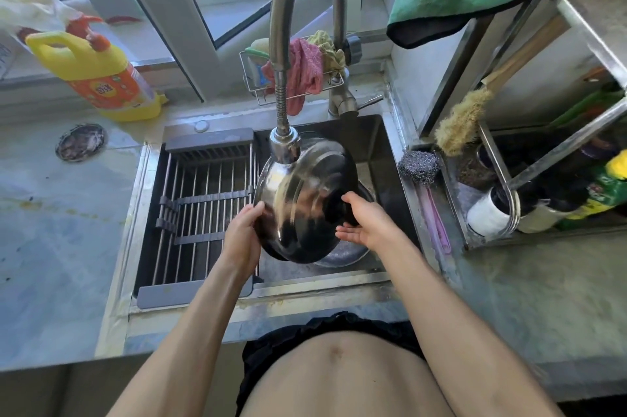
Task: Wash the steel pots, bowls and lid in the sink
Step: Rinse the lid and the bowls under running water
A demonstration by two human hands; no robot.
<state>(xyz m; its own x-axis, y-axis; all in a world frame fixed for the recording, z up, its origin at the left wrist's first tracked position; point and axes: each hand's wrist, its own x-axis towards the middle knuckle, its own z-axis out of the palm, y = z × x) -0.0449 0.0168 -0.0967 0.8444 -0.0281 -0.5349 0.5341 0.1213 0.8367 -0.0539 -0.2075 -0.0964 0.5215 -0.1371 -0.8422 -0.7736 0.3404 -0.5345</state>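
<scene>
A shiny steel bowl point(302, 199) is held tilted over the sink point(390, 158), just under the faucet head point(284, 145). My left hand point(242, 233) grips its left rim with the thumb curled over the edge. My right hand point(368, 221) rests against the bowl's right side, fingers fairly straight, thumb on the dark rim. Under the bowl lies another steel dish point(342, 255), mostly hidden.
A metal drying rack point(203, 199) spans the sink's left half. A yellow detergent bottle point(101, 70) and a sink strainer point(80, 141) sit on the left counter. Steel wool point(419, 166), a brush point(458, 124) and bottles fill the shelf at right. Cloths point(305, 67) hang behind the faucet.
</scene>
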